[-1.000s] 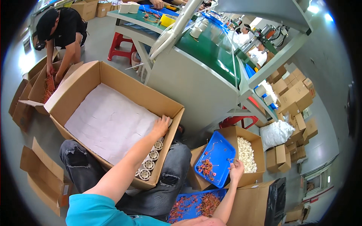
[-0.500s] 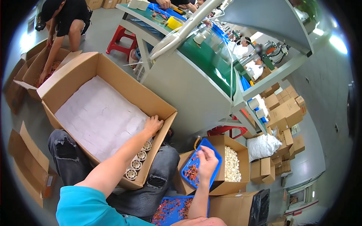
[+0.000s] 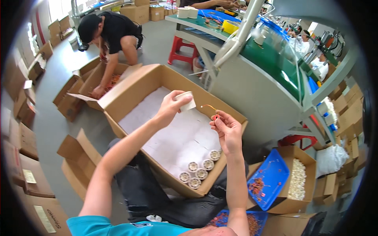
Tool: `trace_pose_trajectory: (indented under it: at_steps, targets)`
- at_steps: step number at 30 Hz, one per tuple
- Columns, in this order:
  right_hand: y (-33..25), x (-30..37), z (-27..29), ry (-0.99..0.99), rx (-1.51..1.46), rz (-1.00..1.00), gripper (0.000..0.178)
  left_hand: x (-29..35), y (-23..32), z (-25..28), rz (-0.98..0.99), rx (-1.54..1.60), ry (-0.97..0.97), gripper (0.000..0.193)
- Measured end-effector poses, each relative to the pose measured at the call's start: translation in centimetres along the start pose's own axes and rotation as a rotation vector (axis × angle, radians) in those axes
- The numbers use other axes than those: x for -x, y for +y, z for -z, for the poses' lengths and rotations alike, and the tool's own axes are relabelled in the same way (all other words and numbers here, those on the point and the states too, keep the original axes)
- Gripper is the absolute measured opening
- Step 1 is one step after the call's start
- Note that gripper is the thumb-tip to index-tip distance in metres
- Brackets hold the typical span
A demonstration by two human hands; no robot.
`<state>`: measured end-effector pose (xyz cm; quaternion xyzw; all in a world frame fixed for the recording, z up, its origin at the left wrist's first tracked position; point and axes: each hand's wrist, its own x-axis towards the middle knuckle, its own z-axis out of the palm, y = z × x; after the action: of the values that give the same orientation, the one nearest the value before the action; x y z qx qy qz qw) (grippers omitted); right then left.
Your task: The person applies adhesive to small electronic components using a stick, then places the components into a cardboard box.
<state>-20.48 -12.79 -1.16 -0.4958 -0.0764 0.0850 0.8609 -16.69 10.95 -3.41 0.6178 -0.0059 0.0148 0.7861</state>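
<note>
White, short, cup-like cylinder (image 3: 189, 103) is up in the air over the big open brown cardboard box (image 3: 136, 90), gripped in the person's left hand (image 3: 173, 105), the fingers curled round its side. Just to the right of it, the person's right hand (image 3: 229, 131) pinches a small red component with a thin orange-yellow wire (image 3: 216, 117) between thumb and forefinger; the wire rises and bends left, its tip close to the cylinder but apart from it. Below both hands a creased white sheet (image 3: 185, 137) lines the box, and six round white parts with ringed faces (image 3: 201, 174) cluster in the corner by the person's right leg. Over on the right, a blue plastic tray (image 3: 277, 171) leans at a tilt, a heap of small red wired pieces (image 3: 256, 185) in it, beside a carton of small white pieces (image 3: 297, 179). Across from me a co-worker in black (image 3: 120, 31) crouches, reaching into another open carton (image 3: 88, 78) near a red stool (image 3: 183, 51).
</note>
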Motion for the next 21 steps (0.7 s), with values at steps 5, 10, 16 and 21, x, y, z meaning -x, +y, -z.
trace_pose_trajectory:
  at_steps: [5, 10, 16, 21]
  targets:
    - [3.1, 0.0, -1.7, -0.022, 0.110, -0.013, 0.025, 7.6, 3.1, 2.7, 0.028, 0.324, -0.060, 0.053]
    - [5.0, 1.1, -1.4, 0.000, 0.245, -0.091, 0.024, 9.2, 2.6, 4.8, 0.093, 0.196, -0.199, 0.054]
    - [6.0, 2.3, -2.0, -0.002, 0.489, 0.140, 0.022, 10.6, 1.7, 3.5, -0.421, -0.428, -0.359, 0.066]
    - [5.5, 2.8, -2.4, -0.004, 0.594, 0.115, 0.023, 11.8, 1.7, 2.7, -0.496, -0.872, -0.306, 0.078]
